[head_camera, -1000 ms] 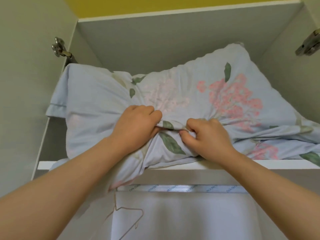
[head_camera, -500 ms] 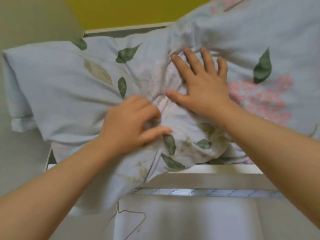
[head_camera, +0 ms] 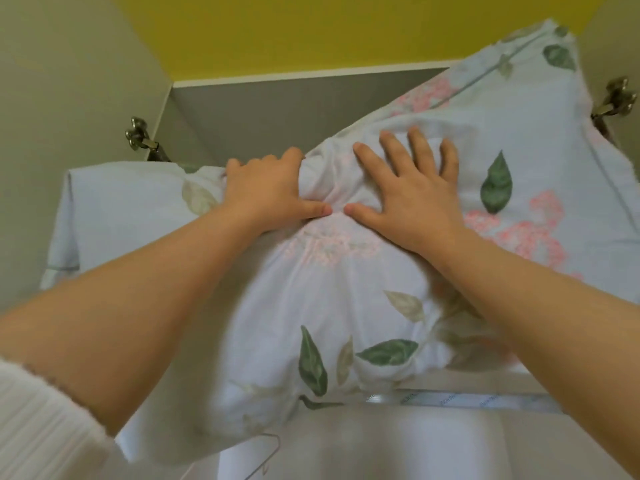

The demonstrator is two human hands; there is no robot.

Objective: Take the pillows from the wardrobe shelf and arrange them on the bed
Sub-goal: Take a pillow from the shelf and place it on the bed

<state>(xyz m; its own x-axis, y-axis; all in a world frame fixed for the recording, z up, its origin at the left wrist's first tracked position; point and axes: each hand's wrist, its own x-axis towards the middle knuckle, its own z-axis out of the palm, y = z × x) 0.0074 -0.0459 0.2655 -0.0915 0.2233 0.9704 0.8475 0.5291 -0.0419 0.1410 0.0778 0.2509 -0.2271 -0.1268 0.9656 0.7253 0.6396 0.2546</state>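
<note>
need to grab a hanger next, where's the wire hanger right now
In the head view the thin wire hanger hangs at the bottom edge, left of centre, just under the drooping corner of the light blue floral pillow.

Pillow (head_camera: 346, 299): you see pale blue fabric printed with pink flower clusters, dark green leaves and faded beige leaves; a thin grey-green line runs near its edges.
Wall (head_camera: 311, 29): you see mustard yellow above the wardrobe.
Wardrobe (head_camera: 277, 112): your view shows grey panels inside, with a white top edge.
Hinges (head_camera: 138, 136): dull brassy metal on both sides of you.
Sleeve (head_camera: 41, 427): your left cuff is white and ribbed.
Hanger (head_camera: 266, 459): pale wire.
</note>
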